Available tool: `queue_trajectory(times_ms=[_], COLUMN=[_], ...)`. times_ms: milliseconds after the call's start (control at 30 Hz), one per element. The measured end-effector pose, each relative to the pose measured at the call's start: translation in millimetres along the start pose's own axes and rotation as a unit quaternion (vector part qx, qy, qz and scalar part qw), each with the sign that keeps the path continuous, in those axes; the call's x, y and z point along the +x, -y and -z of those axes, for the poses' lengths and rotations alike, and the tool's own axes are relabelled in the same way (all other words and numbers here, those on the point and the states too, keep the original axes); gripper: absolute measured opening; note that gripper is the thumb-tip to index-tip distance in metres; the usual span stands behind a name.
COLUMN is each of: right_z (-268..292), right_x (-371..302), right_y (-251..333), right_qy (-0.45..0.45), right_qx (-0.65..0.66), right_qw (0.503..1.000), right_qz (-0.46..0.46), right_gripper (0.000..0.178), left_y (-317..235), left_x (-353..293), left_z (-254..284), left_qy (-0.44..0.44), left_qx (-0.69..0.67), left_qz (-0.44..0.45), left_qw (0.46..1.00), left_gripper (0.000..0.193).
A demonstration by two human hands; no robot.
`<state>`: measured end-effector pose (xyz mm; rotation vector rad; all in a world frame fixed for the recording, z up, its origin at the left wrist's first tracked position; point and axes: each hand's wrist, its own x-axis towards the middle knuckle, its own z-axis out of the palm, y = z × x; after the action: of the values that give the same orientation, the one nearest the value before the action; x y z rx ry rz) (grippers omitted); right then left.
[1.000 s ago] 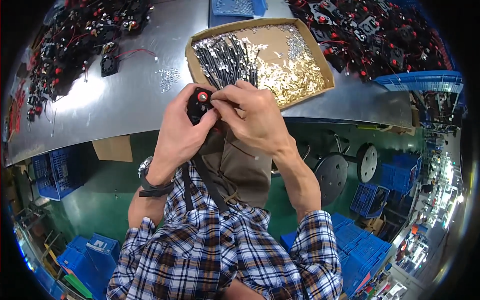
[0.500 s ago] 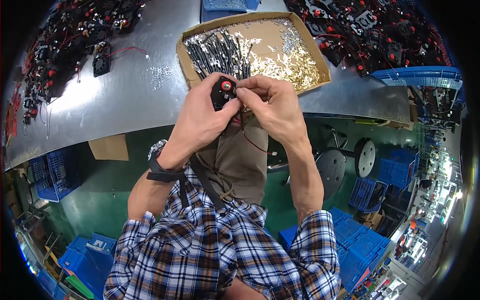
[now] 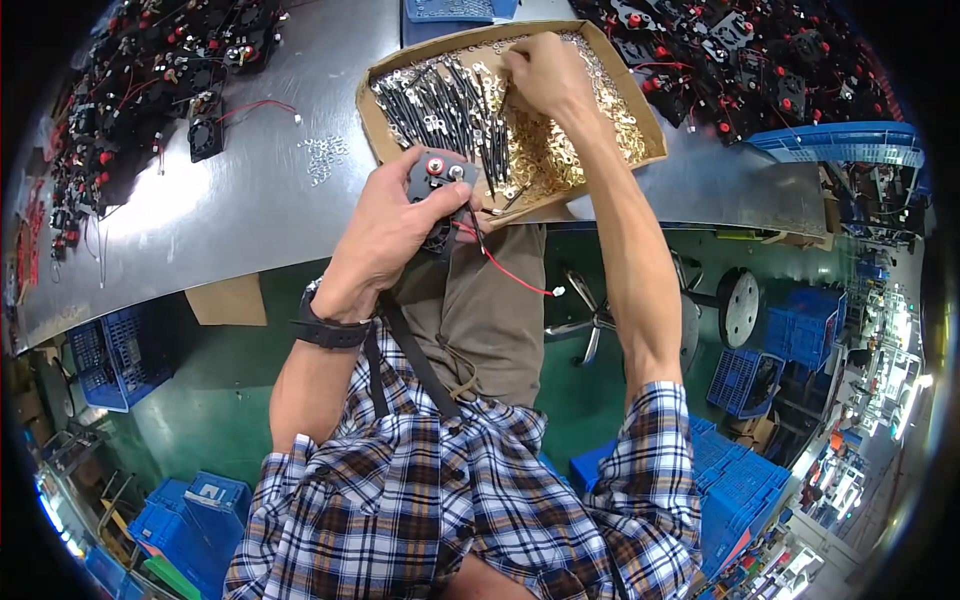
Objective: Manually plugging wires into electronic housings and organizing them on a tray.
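Observation:
My left hand [image 3: 385,228] is closed around a small black module [image 3: 419,182], held just off the table's near edge. Its face carries a red-ringed terminal [image 3: 435,166] and a silver terminal beside it. From its underside a red and black lead hangs, tipped with a white connector [image 3: 558,291]. Over the far part of a shallow cardboard tray [image 3: 648,120] is my right hand [image 3: 552,78], fingers curled down and together among small metal parts; whatever they pinch is hidden. The tray holds black cable pieces [image 3: 440,112] with ring ends and gold-coloured lugs [image 3: 562,158].
Loose small metal rings [image 3: 322,156] lie on the metal table [image 3: 240,215] left of the tray. Piles of similar black modules [image 3: 205,135] cover both table sides. A blue basket [image 3: 845,148] sits at the right edge. Stools [image 3: 738,310] and blue crates [image 3: 735,490] stand below.
My right hand has left the module and reached forward and right into the tray. My left hand still holds the module, now turned so both terminals show.

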<state>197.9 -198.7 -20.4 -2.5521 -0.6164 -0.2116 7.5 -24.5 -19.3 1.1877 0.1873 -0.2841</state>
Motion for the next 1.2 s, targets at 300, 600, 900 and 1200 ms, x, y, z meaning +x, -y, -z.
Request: queue_trajectory(times_ms=[300,600,900,1200], right_z=[-20.0,56.1,41.6,27.9], right_x=[21.1,-81.1,-102.0,-113.6], right_y=[14.7,65.3,73.4,79.6], right_qy=[0.001,0.267,0.203,0.097], right_qx=[-0.164,0.283,0.255,0.151], right_qw=[0.986,0.921,0.944,0.982], right_qz=[-0.031,-0.027,-0.047,0.055], right_gripper=[0.029,0.019,0.02,0.012], left_y=[2.9,-7.2,-4.0,-1.1], left_x=[-1.4,-5.9,-3.4,-2.2], left_z=[-0.8,-7.6,-11.6,-9.2], left_qy=[-0.016,-0.039,-0.063,-0.071], left_qx=[0.032,0.147,0.177,0.229], left_qz=[-0.012,-0.048,-0.071,-0.099], left_qw=[0.999,0.987,0.98,0.966], left_gripper=[0.024,0.029,0.028,0.029])
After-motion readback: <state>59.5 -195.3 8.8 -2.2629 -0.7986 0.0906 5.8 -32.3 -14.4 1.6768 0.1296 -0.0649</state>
